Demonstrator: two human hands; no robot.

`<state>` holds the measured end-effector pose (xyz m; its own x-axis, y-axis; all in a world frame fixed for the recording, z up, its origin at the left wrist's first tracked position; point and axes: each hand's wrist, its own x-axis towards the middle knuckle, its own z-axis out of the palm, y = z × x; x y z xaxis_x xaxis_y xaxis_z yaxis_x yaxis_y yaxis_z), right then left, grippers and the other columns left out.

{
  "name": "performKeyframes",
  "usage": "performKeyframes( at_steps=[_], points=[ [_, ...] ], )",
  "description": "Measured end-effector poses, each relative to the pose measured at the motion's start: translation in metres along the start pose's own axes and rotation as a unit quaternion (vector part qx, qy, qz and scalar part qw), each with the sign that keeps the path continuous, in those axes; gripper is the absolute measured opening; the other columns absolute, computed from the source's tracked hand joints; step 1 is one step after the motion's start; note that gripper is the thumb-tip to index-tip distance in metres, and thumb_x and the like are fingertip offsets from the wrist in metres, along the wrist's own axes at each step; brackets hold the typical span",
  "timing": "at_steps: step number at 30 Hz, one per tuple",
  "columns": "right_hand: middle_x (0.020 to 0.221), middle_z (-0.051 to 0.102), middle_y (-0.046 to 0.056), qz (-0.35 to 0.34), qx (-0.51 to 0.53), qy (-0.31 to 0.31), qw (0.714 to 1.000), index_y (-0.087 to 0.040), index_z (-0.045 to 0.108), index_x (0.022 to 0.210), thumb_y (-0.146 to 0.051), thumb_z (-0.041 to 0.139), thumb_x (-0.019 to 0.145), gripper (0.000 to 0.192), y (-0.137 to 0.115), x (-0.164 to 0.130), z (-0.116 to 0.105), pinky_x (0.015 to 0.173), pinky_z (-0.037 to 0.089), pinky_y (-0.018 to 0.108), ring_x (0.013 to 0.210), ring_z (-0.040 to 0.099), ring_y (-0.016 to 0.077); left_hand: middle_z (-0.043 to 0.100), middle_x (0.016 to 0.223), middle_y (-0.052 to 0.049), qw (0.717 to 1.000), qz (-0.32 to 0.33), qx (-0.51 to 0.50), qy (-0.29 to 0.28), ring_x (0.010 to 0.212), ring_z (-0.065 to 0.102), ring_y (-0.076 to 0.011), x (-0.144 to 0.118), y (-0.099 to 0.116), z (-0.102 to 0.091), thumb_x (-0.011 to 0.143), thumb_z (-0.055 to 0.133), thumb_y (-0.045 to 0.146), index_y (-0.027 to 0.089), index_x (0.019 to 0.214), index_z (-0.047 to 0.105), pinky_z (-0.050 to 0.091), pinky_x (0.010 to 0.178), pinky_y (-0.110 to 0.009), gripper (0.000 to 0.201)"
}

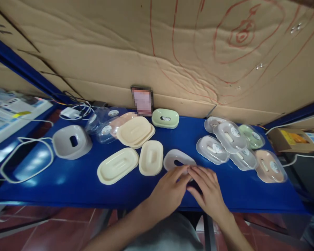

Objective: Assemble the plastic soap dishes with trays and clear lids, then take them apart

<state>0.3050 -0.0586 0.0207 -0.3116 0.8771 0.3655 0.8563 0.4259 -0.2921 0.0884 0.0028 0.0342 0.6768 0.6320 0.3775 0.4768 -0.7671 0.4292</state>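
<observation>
Work surface: a blue table [68,181] is seen set against a cardboard wall [94,52] marked with red lines.
Far left: a white cable loop [26,164] is laid on the table; a grey holder [72,141] with an oval slot is stood just beside it; a white charger [70,112] with coiled wire is seen behind.
Left centre: clear lids [101,123] are piled near the wall; a stack of cream trays [135,131] is set beside them, a pink piece being partly covered beneath; a single cream tray [117,169] and a smaller cream tray [151,157] are laid nearer the front edge, just beside each other.
Rear centre: a green soap box [165,118] is placed against the wall.
Grey part: the grey part [176,158] is lying flat on the table at front centre, just right of the smaller cream tray; its near edge is covered by both hands.
Left hand [169,191]: laid palm down; fingers extended, lightly together, tips touching the grey part; nothing is seen pinched.
Right hand [208,190]: laid palm down beside the left, fingertips meeting it over the grey part's near edge; fingers slightly spread; whether anything is gripped beneath cannot be told.
Right group: closed soap boxes with clear lids [238,146] are clustered, touching and overlapping; grey, green and pink bases are noted.
Far right: a cardboard box [293,139] is seen beyond the table end.
</observation>
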Motion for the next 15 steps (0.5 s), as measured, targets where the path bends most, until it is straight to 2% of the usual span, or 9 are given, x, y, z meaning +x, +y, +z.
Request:
performKeyframes(
  at_steps=[1,3,4,6,8,10,12,13,15],
  points=[
    [0.141,0.072,0.013,0.002,0.000,-0.016,1.000,-0.025,0.056,0.154,-0.047,0.062,0.109,0.051,-0.003,-0.001,0.005,0.111,0.050,0.052,0.133,0.066,0.0333,0.066,0.144,-0.013,0.998,-0.031,-0.015,0.049,0.130,0.067,-0.0241,-0.012,0.000,-0.004,0.106,0.045,0.007,0.020,0.137,0.063,0.061,0.103,-0.040,0.038],
    [0.138,0.073,0.014,0.013,-0.014,-0.025,0.999,-0.024,0.058,0.151,-0.055,0.067,0.104,0.057,-0.003,-0.003,0.011,0.114,0.047,0.057,0.134,0.065,0.0360,0.065,0.145,-0.014,0.985,-0.114,0.030,0.124,0.132,0.064,-0.0293,-0.033,-0.007,-0.012,0.106,0.049,0.010,0.022,0.135,0.063,0.059,0.107,-0.049,0.034],
    [0.136,0.073,0.014,0.018,-0.023,-0.021,0.999,-0.025,0.061,0.148,-0.054,0.069,0.103,0.054,0.000,-0.003,0.013,0.115,0.046,0.058,0.133,0.065,0.0365,0.065,0.144,-0.015,0.977,-0.148,0.071,0.137,0.130,0.065,-0.0330,-0.043,-0.012,-0.015,0.107,0.054,0.015,0.022,0.133,0.065,0.059,0.105,-0.054,0.029],
    [0.132,0.074,0.012,0.021,-0.029,-0.002,0.999,-0.027,0.065,0.144,-0.041,0.071,0.105,0.042,0.008,-0.002,0.014,0.114,0.047,0.058,0.131,0.067,0.0352,0.067,0.139,-0.017,0.968,-0.181,0.128,0.120,0.124,0.067,-0.0380,-0.059,-0.021,-0.017,0.106,0.065,0.027,0.020,0.131,0.066,0.060,0.099,-0.061,0.026],
    [0.130,0.074,0.009,0.028,-0.007,0.029,0.999,-0.030,0.067,0.142,-0.027,0.068,0.106,0.037,0.016,0.000,0.012,0.114,0.050,0.056,0.128,0.068,0.0327,0.070,0.131,-0.017,0.975,-0.166,0.119,0.091,0.120,0.069,-0.0379,-0.073,-0.026,-0.015,0.105,0.068,0.031,0.018,0.124,0.066,0.062,0.098,-0.062,0.023],
    [0.130,0.074,0.008,0.042,0.029,0.061,0.997,-0.031,0.066,0.143,-0.021,0.065,0.106,0.039,0.021,0.001,0.008,0.113,0.052,0.055,0.127,0.069,0.0311,0.071,0.125,-0.015,0.987,-0.127,0.073,0.071,0.120,0.071,-0.0342,-0.082,-0.026,-0.012,0.104,0.069,0.028,0.017,0.111,0.066,0.063,0.104,-0.058,0.013],
    [0.132,0.073,0.008,0.048,0.059,0.073,0.994,-0.030,0.066,0.144,-0.020,0.065,0.105,0.040,0.019,0.002,0.005,0.112,0.054,0.054,0.128,0.068,0.0310,0.068,0.130,-0.015,0.994,-0.095,0.031,0.051,0.127,0.069,-0.0325,-0.087,-0.023,-0.010,0.103,0.070,0.026,0.018,0.102,0.063,0.063,0.109,-0.055,0.011],
    [0.133,0.073,0.008,0.042,0.066,0.067,0.995,-0.030,0.067,0.143,-0.020,0.065,0.105,0.039,0.016,0.002,0.005,0.113,0.054,0.054,0.129,0.068,0.0310,0.065,0.136,-0.016,0.995,-0.085,0.018,0.043,0.131,0.068,-0.0328,-0.088,-0.023,-0.009,0.103,0.072,0.026,0.018,0.104,0.063,0.063,0.110,-0.053,0.011],
    [0.134,0.073,0.008,0.015,0.059,0.040,0.997,-0.028,0.069,0.141,-0.022,0.067,0.105,0.036,0.006,0.002,0.005,0.115,0.053,0.055,0.130,0.067,0.0303,0.057,0.149,-0.020,0.995,-0.082,0.015,0.046,0.142,0.061,-0.0367,-0.088,-0.024,-0.010,0.102,0.074,0.026,0.018,0.118,0.064,0.063,0.109,-0.053,0.021]
  ],
)
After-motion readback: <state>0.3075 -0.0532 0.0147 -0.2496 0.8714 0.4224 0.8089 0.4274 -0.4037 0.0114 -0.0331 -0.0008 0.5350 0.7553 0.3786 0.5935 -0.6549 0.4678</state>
